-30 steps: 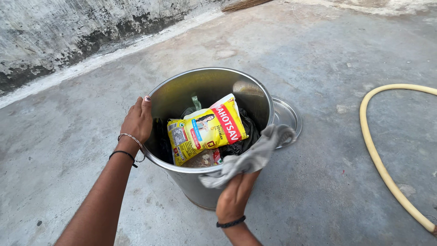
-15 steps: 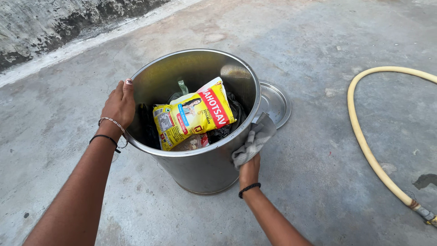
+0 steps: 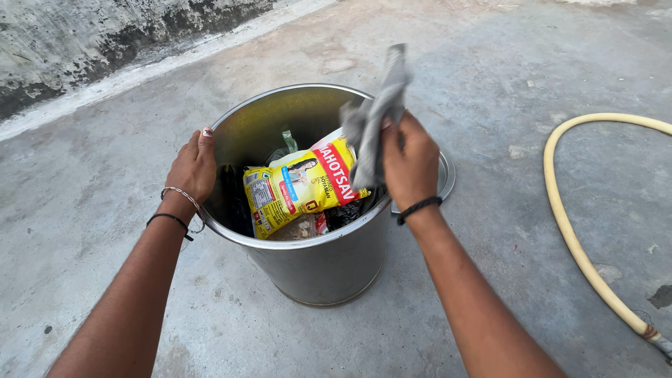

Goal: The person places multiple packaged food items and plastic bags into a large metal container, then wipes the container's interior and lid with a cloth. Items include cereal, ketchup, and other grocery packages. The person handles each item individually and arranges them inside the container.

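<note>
1. Presently, left hand [image 3: 192, 166] grips the rim of a steel drum [image 3: 322, 259] standing on the concrete floor [image 3: 490, 266].
2. Right hand [image 3: 409, 164] is closed around a grey cloth [image 3: 374, 119], held raised over the drum's right rim.
3. Inside the drum: yellow packet [image 3: 297, 185], tilted, on dark wrappers.
4. Steel lid [image 3: 446, 175] lies behind the drum; yellow hose [image 3: 567, 224] curves at right.

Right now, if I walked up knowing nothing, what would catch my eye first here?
Probably the tall steel bin in the middle of the concrete floor, with a bright yellow printed packet lying on top of its contents. The right hand holds a grey cloth up over the bin, while the left hand grips its rim. A yellow hose curves along the right.
</note>
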